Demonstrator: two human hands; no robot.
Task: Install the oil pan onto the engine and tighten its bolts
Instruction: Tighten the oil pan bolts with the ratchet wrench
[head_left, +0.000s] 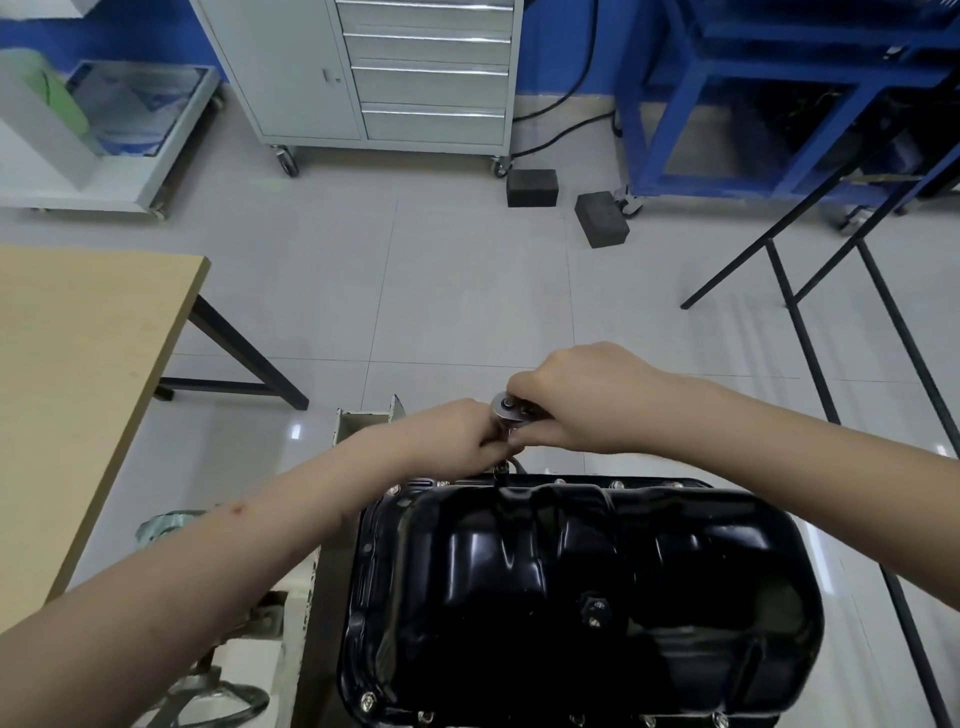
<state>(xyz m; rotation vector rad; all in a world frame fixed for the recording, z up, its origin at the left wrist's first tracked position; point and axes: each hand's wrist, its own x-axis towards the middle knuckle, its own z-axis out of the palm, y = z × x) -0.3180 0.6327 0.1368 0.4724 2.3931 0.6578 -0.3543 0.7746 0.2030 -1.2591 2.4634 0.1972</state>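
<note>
Closest to you sits the black oil pan (582, 597), flange down on the engine, its drain plug (596, 610) facing up toward the near right. Bolts (367, 701) dot the flange along the near edge, at the far left corner and along the far edge. Both of your hands meet just past the pan's far edge, above its middle. Your right hand (582, 400) has its fingers curled round the ratchet (506, 405), whose round silver head shows at the hand's left side. Your left hand (457, 436) wraps its fingers round the part below that head; whether it is a socket or an extension you cannot tell, and the bolt under it is hidden. Left of your left forearm, the wooden table (93, 364) runs its long edge close to the engine stand (363, 421), leaving a narrow gap. Beyond your hands the tiled floor (467, 291) lies open as far as the grey drawer cabinet (405, 73) and two dark blocks (601, 218). To the right, black frame legs (810, 353) slant close by the pan's right edge.
</note>
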